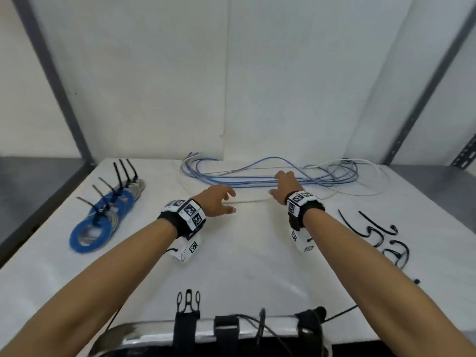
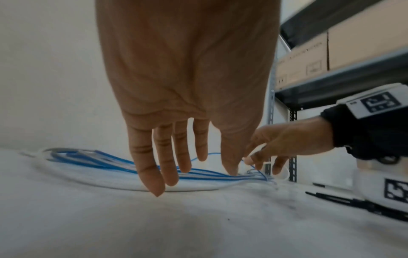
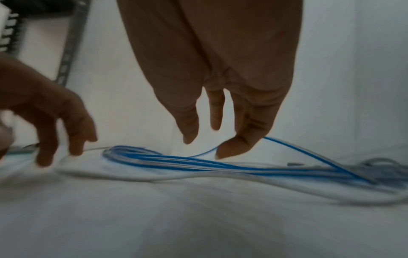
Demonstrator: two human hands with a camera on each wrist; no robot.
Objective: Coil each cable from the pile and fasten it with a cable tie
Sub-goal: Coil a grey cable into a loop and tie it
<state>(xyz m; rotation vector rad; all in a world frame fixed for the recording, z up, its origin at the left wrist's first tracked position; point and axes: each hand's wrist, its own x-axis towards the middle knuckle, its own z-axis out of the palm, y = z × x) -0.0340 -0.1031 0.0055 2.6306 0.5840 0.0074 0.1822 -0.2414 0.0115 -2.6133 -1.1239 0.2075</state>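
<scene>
Your left hand (image 1: 215, 200) hovers with fingers spread over the loose pile of blue and white cables (image 1: 257, 177) on the white desk (image 1: 244, 253); your right hand (image 1: 284, 185), also spread, reaches them.

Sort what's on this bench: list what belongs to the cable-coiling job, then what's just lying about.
Job:
loose cable pile
black cable ties
tied coils
left hand
right hand

Lying about:
cardboard boxes
shelf upright
</scene>
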